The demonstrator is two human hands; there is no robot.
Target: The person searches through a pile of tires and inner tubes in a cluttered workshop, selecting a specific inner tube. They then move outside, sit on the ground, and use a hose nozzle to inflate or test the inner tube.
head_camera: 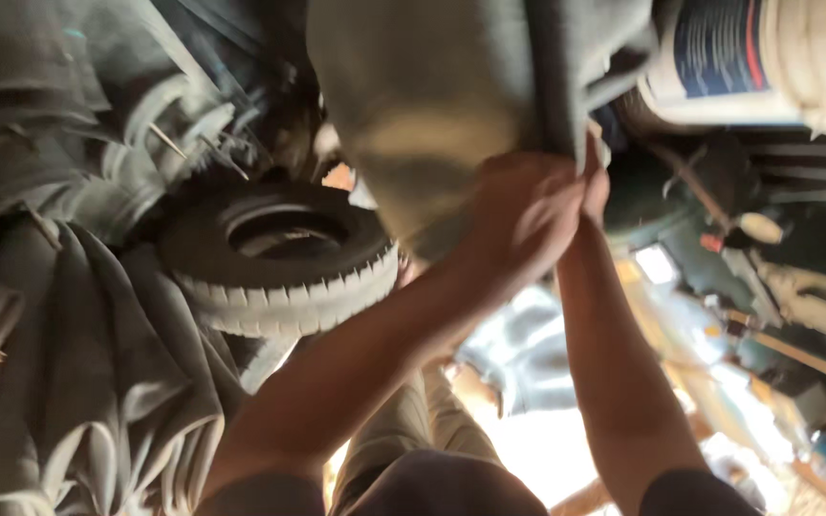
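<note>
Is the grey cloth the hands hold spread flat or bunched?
Bunched: both hands grip one gathered edge of the grey cloth, which hangs in folds.

Tyre (279, 253) left of the hands (537, 205), cloth (432, 96) above, apparently bucket (767, 62) at right.

A single head-worn camera looks along both raised forearms, close on the hands (537, 205) gripping grey cloth (432, 105); a tyre (279, 253) lies just beyond.
</note>
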